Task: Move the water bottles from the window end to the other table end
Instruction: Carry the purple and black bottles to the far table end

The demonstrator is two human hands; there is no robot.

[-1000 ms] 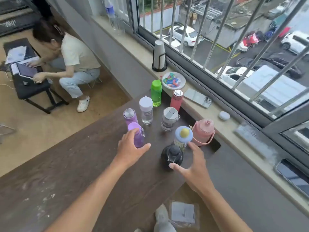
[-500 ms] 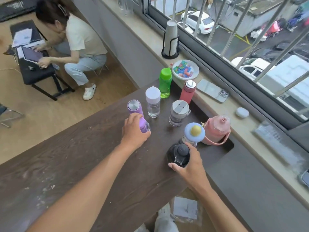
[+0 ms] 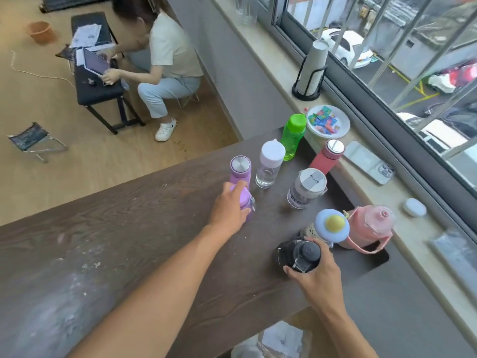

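Observation:
Several water bottles stand at the window end of the dark wooden table (image 3: 129, 241). My left hand (image 3: 228, 210) is wrapped around a small purple bottle (image 3: 246, 200). My right hand (image 3: 316, 273) grips the black bottle (image 3: 299, 253) from its near side. Both bottles stand on the table. Beyond them are a purple steel-capped bottle (image 3: 240, 169), a clear bottle with white cap (image 3: 269, 164), a green bottle (image 3: 293, 136), a red bottle (image 3: 327, 157), a grey-lidded bottle (image 3: 305, 188), a blue-lidded bottle (image 3: 331, 224) and a pink jug (image 3: 369, 226).
On the window sill (image 3: 402, 218) lie a phone (image 3: 369, 162), a plate of coloured pieces (image 3: 327, 122), a cup stack in a holder (image 3: 311, 72) and a white case (image 3: 414, 208). A person (image 3: 160, 60) crouches at a black bench (image 3: 98, 76) at back left. A folding stool (image 3: 33, 140) stands on the floor.
My left hand has closed around the small purple bottle. My right hand has reached the black bottle and gripped it. The view has shifted closer and down.

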